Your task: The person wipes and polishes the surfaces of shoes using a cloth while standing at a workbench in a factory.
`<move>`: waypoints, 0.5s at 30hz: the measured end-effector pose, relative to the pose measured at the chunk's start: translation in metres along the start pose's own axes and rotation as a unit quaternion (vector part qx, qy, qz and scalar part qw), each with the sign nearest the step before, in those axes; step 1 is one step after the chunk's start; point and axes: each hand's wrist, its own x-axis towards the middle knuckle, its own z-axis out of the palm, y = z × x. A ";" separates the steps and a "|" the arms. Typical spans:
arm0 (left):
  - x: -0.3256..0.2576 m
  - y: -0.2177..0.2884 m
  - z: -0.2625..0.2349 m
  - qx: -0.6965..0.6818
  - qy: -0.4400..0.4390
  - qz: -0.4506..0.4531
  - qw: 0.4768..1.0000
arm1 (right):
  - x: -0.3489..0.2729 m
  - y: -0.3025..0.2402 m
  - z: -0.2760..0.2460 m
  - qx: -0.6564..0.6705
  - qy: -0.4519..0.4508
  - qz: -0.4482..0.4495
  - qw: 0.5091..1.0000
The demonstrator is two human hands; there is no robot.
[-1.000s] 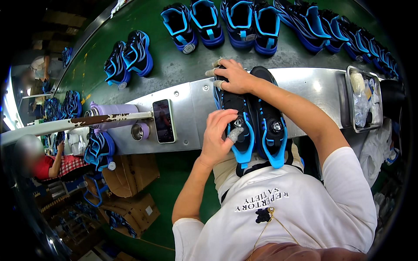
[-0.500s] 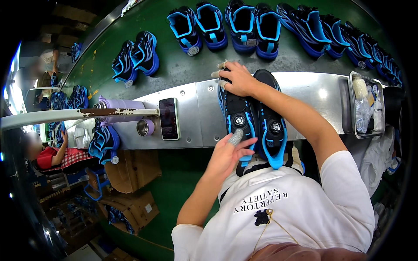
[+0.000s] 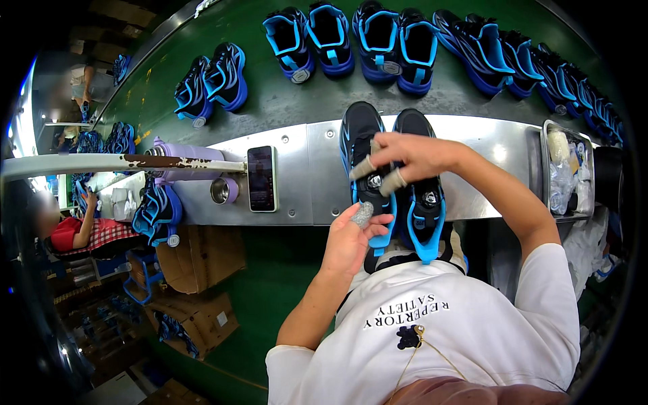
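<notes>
The surface [image 3: 287, 181] bears a probably light, pliable shoe [image 3: 362, 128], best gripped by the heel [image 3: 383, 241], left hand [image 3: 349, 235] and right hand [image 3: 420, 156] spread.

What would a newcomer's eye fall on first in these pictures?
Probably the two black-and-blue shoes at the centre, with the right hand over them and the left hand near the left one's heel. Next, the row of similar shoes along the top, on the green surface; then the phone on the steel ledge.
</notes>
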 end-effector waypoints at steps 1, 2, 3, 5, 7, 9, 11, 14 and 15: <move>-0.002 0.003 0.005 -0.037 0.016 -0.001 0.999 | -0.005 -0.005 0.005 0.035 -0.009 0.035 0.999; -0.002 0.004 0.008 -0.075 0.033 -0.002 0.997 | -0.005 -0.002 0.008 0.036 0.004 0.025 0.999; 0.001 0.001 0.005 -0.075 0.033 -0.002 0.997 | -0.006 0.000 0.012 0.038 0.018 0.014 0.999; 0.008 -0.010 -0.003 -0.071 0.008 0.024 0.997 | -0.008 -0.003 0.019 0.023 0.049 0.018 0.998; 0.010 -0.020 0.000 -0.065 0.031 0.040 0.997 | -0.008 -0.010 0.030 0.008 0.114 0.048 0.992; 0.010 -0.022 0.002 -0.059 0.051 0.053 0.996 | -0.006 -0.011 0.048 -0.029 0.202 0.058 0.977; 0.009 -0.020 0.004 -0.061 0.058 0.055 0.995 | -0.006 -0.018 0.055 -0.062 0.232 0.085 0.967; 0.006 -0.012 -0.005 -0.086 0.016 0.030 0.996 | -0.006 -0.014 0.053 -0.034 0.231 0.075 0.969; 0.007 -0.010 -0.005 -0.094 -0.007 0.012 0.995 | -0.008 -0.014 0.043 -0.043 0.190 0.072 0.978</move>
